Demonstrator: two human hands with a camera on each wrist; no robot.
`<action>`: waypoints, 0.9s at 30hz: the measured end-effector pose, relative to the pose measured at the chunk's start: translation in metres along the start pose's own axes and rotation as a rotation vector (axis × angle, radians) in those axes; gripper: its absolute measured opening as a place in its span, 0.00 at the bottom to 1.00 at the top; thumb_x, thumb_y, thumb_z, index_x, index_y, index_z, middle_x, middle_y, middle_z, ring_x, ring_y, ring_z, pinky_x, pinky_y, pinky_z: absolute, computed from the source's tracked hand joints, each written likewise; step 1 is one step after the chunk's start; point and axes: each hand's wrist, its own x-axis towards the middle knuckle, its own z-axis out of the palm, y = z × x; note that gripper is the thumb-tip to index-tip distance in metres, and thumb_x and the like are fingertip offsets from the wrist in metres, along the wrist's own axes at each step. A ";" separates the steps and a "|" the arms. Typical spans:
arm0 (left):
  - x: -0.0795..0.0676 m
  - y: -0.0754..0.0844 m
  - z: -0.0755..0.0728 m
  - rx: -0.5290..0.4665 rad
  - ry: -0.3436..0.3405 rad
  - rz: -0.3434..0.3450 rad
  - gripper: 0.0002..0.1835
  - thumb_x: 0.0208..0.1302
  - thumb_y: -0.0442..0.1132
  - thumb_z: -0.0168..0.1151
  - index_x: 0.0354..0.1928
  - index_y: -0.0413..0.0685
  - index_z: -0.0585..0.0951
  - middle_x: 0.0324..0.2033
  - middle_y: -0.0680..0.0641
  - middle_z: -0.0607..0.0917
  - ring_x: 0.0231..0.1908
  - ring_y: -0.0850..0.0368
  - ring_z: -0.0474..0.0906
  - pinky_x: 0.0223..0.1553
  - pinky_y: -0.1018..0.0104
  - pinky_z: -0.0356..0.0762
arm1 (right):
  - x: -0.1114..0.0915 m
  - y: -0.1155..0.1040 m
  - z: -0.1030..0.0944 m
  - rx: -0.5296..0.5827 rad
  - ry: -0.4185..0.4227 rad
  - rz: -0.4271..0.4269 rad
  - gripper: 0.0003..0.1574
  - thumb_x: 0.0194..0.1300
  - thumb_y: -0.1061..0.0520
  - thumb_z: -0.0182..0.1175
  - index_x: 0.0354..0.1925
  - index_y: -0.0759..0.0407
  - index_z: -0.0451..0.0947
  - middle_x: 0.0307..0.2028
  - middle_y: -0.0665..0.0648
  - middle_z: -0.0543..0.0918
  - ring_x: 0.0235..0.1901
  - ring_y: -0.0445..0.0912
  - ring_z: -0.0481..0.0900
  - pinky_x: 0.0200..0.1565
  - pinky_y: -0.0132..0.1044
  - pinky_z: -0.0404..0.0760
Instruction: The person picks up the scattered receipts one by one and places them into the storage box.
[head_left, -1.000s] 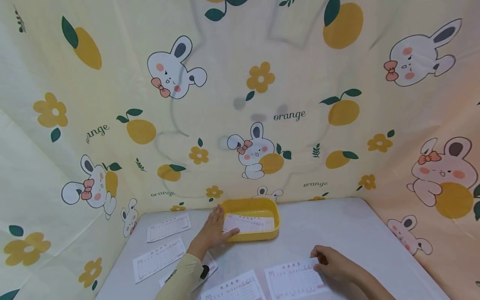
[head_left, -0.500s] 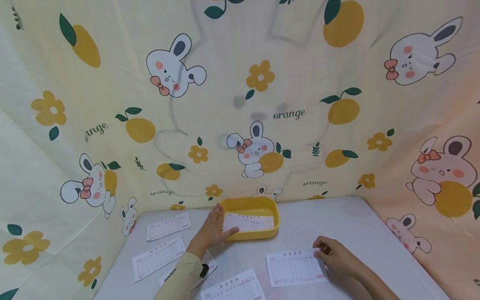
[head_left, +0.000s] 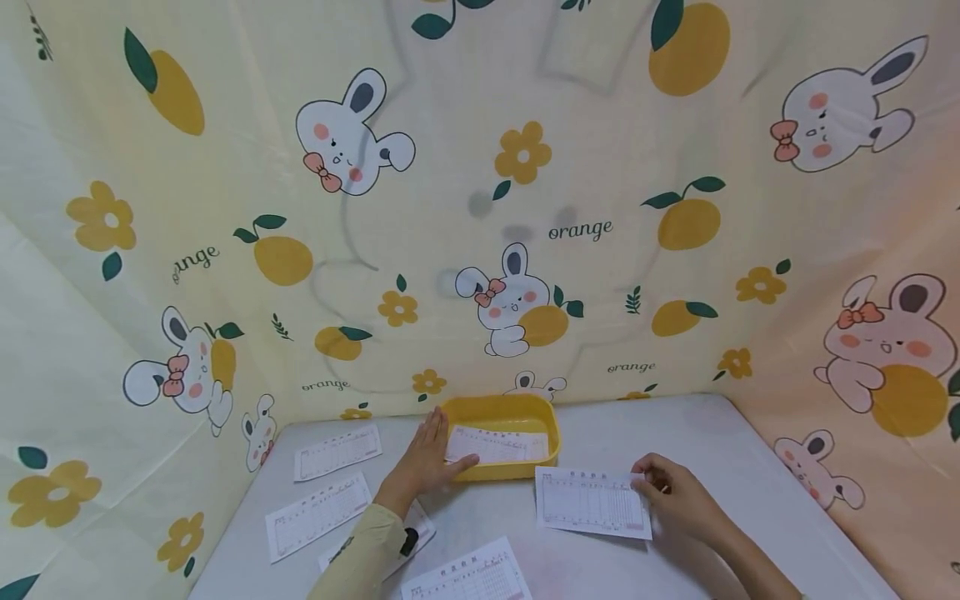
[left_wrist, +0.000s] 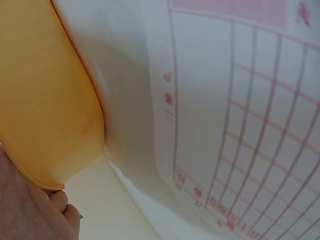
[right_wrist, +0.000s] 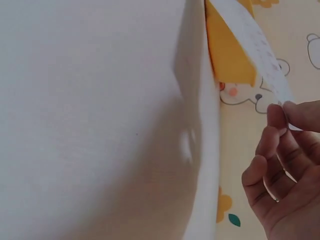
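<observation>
The white table stood before a cloth printed with rabbits and oranges. Loose slips lay left and near, one partly covered by the left sleeve; the left hand rested straight-fingered against a yellow tray holding another slip. The right hand pinched a printed form just in front of the tray — long axis left to right, headed edge towards the tray.

Tray on table, form inside it, other forms lying left
</observation>
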 end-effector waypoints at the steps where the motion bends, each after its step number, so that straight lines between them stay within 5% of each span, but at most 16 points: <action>1: 0.000 0.000 0.000 0.000 0.000 0.000 0.64 0.69 0.78 0.55 0.86 0.38 0.43 0.87 0.40 0.38 0.86 0.42 0.35 0.84 0.44 0.43 | 0.000 -0.001 -0.001 0.004 0.007 0.002 0.06 0.73 0.63 0.69 0.45 0.59 0.81 0.31 0.51 0.78 0.31 0.39 0.75 0.33 0.31 0.75; 10: 0.000 0.001 0.001 0.007 0.002 -0.003 0.64 0.69 0.78 0.55 0.86 0.39 0.43 0.87 0.40 0.38 0.86 0.41 0.36 0.84 0.44 0.43 | 0.004 -0.009 -0.008 0.034 0.021 0.021 0.06 0.76 0.61 0.66 0.49 0.61 0.81 0.33 0.53 0.83 0.31 0.41 0.77 0.33 0.31 0.77; 27: 0.001 0.000 0.000 0.005 0.002 -0.008 0.65 0.69 0.78 0.55 0.86 0.39 0.43 0.87 0.40 0.38 0.86 0.42 0.36 0.84 0.44 0.43 | 0.011 -0.004 -0.023 0.069 0.067 -0.092 0.05 0.76 0.63 0.65 0.49 0.62 0.82 0.35 0.53 0.84 0.30 0.43 0.80 0.33 0.31 0.80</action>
